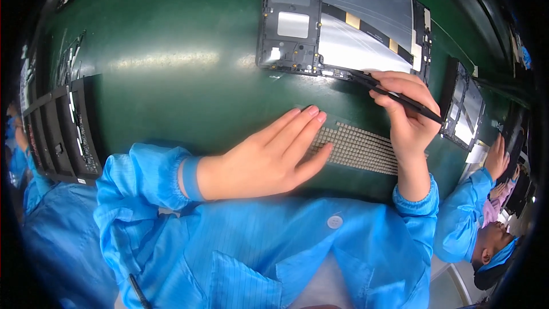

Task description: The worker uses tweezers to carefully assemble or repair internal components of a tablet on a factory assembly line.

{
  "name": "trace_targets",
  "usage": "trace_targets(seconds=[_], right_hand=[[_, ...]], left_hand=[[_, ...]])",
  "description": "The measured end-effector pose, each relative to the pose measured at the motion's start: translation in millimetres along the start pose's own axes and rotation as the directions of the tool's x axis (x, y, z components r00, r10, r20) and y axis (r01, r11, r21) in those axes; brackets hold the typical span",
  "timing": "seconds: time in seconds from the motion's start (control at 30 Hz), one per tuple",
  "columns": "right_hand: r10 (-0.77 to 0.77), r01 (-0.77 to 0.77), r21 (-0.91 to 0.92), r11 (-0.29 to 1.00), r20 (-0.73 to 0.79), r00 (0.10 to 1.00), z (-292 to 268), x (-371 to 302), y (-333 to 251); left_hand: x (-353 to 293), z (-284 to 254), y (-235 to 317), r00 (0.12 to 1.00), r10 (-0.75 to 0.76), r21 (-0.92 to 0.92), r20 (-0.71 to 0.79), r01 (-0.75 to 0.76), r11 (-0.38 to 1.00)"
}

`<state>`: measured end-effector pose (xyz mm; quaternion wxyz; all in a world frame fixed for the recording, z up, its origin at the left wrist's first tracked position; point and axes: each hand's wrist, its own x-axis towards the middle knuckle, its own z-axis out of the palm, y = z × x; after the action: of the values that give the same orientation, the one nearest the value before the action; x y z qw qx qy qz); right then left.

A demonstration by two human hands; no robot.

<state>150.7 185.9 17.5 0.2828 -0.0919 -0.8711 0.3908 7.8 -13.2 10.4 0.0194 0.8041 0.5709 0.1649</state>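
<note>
Pinching fingers: I have my right hand (413, 123) clamped on black tweezers (420, 108), pointed at the open tablet's (366, 46) near edge.
Straight fingers: my left hand (274, 151), fingers together, thumb apart, over the small-block grid's (366, 151) left end.
Green worktop (171, 80): open tablet toward far edge; black tray (50, 115), left edge; second tablet (464, 106), right edge.

The left hand (271, 151) is held palm down, its fingers (306, 131) extended forward and rightward, its thumb (314, 164) slightly spread. To its right and farther forward, the right hand (410, 115) is posed in a pinch, thumb and fingers flexed. Both forearms (413, 180) are sheathed in blue sleeves (143, 177).
</note>
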Motion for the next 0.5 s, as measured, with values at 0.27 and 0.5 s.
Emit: trace_targets(seconds=[0.27, 0.5], right_hand=[[0.279, -0.228, 0.325, 0.918, -0.118, 0.953, 12, -12, -8], [0.266, -0.226, 0.247, 0.942, -0.143, 0.953, 15, -10, -9]], left_hand=[[0, 1, 0, 1.000, -0.007, 0.026, -0.004, 0.007, 1.000], [-2, 1, 1, 1.000, -0.014, 0.019, -0.013, 0.014, 1.000]])
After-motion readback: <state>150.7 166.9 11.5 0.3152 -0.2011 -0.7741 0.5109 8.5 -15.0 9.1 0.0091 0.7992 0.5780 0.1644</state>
